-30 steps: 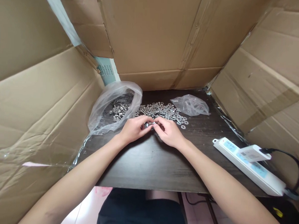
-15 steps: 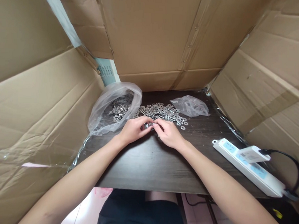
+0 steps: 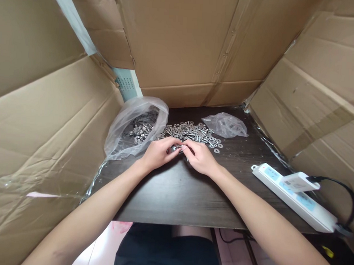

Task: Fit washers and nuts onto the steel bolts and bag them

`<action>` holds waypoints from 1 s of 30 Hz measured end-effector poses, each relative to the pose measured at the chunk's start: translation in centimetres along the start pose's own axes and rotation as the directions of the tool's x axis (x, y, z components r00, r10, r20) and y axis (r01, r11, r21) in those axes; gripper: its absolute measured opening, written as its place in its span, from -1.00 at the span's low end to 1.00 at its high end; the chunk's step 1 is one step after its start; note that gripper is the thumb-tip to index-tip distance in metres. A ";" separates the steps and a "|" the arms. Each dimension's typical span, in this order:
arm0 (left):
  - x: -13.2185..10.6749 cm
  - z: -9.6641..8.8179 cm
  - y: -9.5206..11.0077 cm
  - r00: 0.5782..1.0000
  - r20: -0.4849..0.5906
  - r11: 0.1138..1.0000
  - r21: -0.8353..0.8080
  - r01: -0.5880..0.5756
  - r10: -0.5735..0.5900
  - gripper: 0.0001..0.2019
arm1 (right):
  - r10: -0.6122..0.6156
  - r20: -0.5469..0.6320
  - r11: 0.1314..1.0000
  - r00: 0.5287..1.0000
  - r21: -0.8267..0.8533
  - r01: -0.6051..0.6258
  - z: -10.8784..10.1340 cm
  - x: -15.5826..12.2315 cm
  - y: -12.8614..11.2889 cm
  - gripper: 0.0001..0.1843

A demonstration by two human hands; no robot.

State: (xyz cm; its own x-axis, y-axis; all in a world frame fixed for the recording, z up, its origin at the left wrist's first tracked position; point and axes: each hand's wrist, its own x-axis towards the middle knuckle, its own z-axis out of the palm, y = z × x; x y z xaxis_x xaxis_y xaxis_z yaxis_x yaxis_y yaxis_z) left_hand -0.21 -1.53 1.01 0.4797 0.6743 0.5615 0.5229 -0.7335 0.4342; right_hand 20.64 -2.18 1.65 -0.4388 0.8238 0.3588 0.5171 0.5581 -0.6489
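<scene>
My left hand [image 3: 159,153] and my right hand [image 3: 201,157] meet fingertip to fingertip above the table, just in front of a loose pile of bolts, nuts and washers [image 3: 191,130]. Between them a small metal bolt [image 3: 179,147] is pinched, lying sideways, with what looks like a nut or washer on it. Both hands are closed on this bolt, and the fingers hide most of it. Below the right fingertips a thin metal end sticks out; I cannot make out what it belongs to.
An open clear plastic bag [image 3: 120,141] with more hardware in it stands at the left. A crumpled clear bag [image 3: 226,125] lies behind the pile at right. A white power strip [image 3: 292,198] with a plugged-in adapter is near the right edge. Cardboard walls [image 3: 187,42] enclose the table [image 3: 176,199].
Both hands stay in nearly the same place, still pinching the bolt. The thin metal end below the right fingertips shows slightly more now.
</scene>
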 end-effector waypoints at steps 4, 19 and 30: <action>0.0 0.0 0.0 1.000 0.005 1.000 0.006 0.008 -0.008 -0.86 | 0.033 -0.040 0.999 0.999 0.003 -0.033 0.0 -0.1 0.0 -0.81; -0.1 0.1 -0.2 1.000 0.004 0.999 -0.032 0.005 -0.005 -0.85 | -0.012 -0.049 1.000 0.999 0.020 0.013 0.2 -0.1 0.3 -0.79; -0.1 0.0 -0.1 0.999 0.023 0.999 -0.026 0.032 -0.032 -0.86 | 0.005 -0.044 1.000 0.999 0.007 -0.005 0.2 -0.1 0.0 -0.82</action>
State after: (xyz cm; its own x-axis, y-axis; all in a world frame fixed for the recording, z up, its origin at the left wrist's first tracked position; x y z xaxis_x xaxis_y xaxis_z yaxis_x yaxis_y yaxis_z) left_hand -0.26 -1.51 0.93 0.4786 0.6991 0.5313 0.5199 -0.7132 0.4701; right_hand 20.60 -2.27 1.48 -0.4034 0.8301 0.3848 0.5140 0.5536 -0.6553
